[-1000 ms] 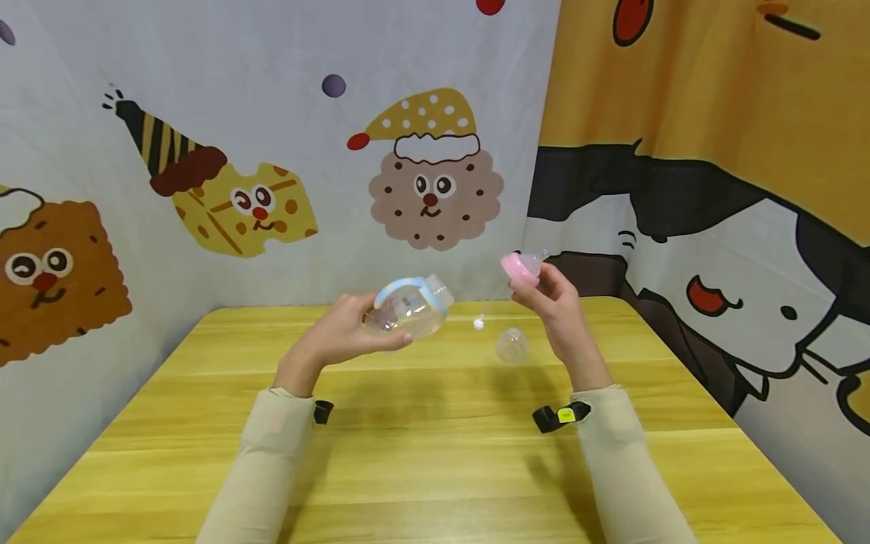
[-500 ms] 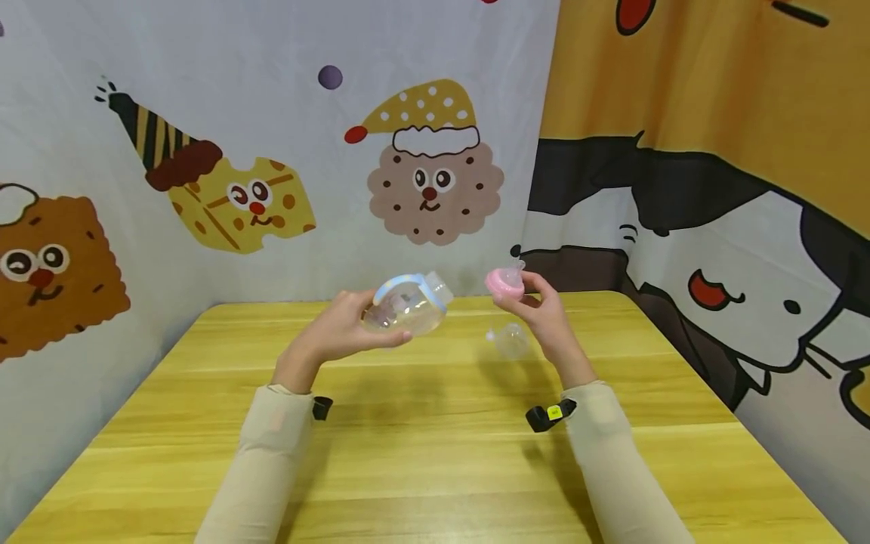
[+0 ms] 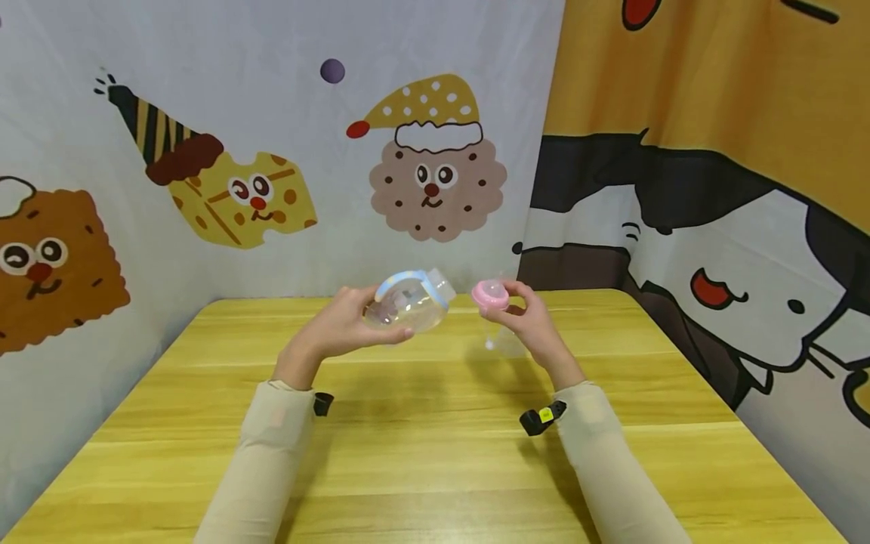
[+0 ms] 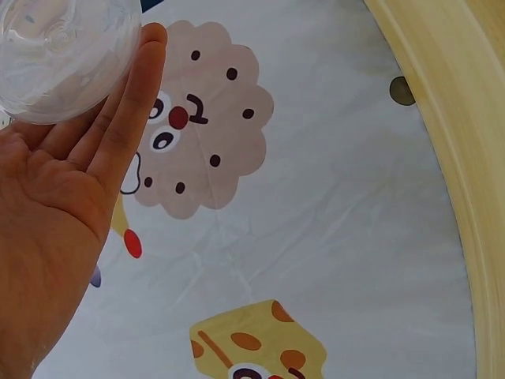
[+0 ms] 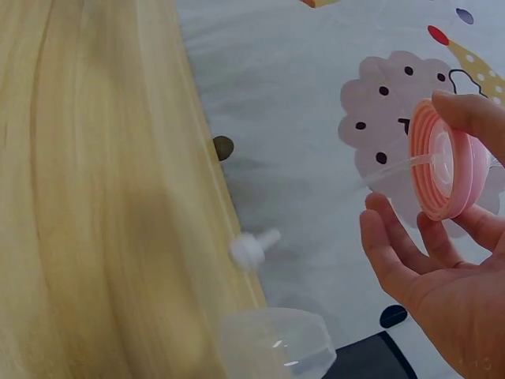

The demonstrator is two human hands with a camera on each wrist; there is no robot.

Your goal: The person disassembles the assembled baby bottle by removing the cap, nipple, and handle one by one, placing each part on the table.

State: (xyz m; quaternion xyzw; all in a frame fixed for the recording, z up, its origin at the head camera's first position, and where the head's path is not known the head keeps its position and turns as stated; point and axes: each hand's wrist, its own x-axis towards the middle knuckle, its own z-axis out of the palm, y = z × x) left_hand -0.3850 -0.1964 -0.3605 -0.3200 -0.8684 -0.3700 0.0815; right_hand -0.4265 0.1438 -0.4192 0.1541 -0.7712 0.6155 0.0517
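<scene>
Above the table, my left hand (image 3: 340,326) grips a clear baby bottle (image 3: 411,306) with a light-blue handle. The bottle lies tilted, its uncapped neck pointing up and to the right. In the left wrist view, its rounded base (image 4: 67,67) rests against the fingers. My right hand (image 3: 533,323) pinches a pink bottle collar (image 3: 491,295) with a clear nipple, just right of the neck and apart from it. The right wrist view shows the collar's threaded inside (image 5: 430,162) and a thin clear straw (image 5: 398,167) coming out of it.
A clear dome cap (image 5: 276,343) stands on the wooden table (image 3: 408,453), partly behind the right hand in the head view. Beside it is a small white piece (image 5: 248,251). A cartoon-printed curtain (image 3: 272,91) hangs behind the table.
My right hand has moved left and slightly down with the pink collar, closer to the bottle's neck. The collar has tipped more upright. My left hand and the bottle have hardly moved.
</scene>
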